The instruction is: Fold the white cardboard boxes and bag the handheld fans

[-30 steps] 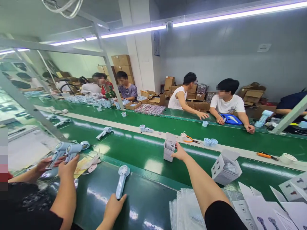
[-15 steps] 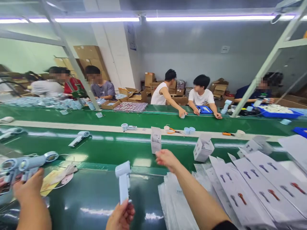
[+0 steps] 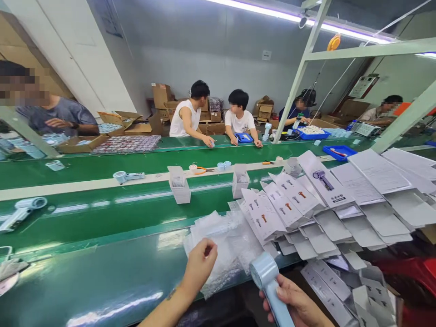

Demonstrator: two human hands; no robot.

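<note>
My right hand point(image 3: 301, 305) is closed around the handle of a light blue handheld fan point(image 3: 264, 272), held head-up at the bottom edge near my body. My left hand point(image 3: 200, 261) reaches in from the lower left. Its fingers are curled in a pinch on the stack of clear plastic bags point(image 3: 228, 231) at the near edge of the green bench point(image 3: 102, 277). Just right of the bags, a fanned pile of flat white cartons point(image 3: 282, 204) printed with fan pictures spreads across the bench.
Two open white boxes point(image 3: 180, 186) point(image 3: 240, 181) stand on the green conveyor belt point(image 3: 102, 213), and another blue fan point(image 3: 22, 211) lies at its left. Orange pliers point(image 3: 200, 170) and small cups sit on the white strip. Several people work across the line; a slanted metal post point(image 3: 296, 77) rises there.
The view has swung right. The fan, held in my left hand before, is now in my right hand. My left hand has come down onto the plastic bags.
</note>
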